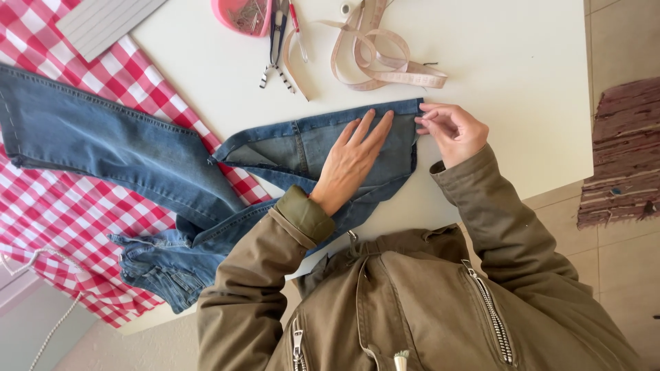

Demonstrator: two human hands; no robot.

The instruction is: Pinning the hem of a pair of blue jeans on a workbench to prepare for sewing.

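A pair of blue jeans lies across the white table, one leg folded back toward me. My left hand presses flat on the folded leg end, fingers spread. At the hem's right corner, my right hand pinches the edge of the denim between thumb and fingertips. I wear an olive jacket with zips.
A red-and-white checked cloth covers the table's left part. At the far edge lie a pink pin dish, scissors, a red-handled tool and a coiled tape measure. A woven rug lies on the tiled floor to the right.
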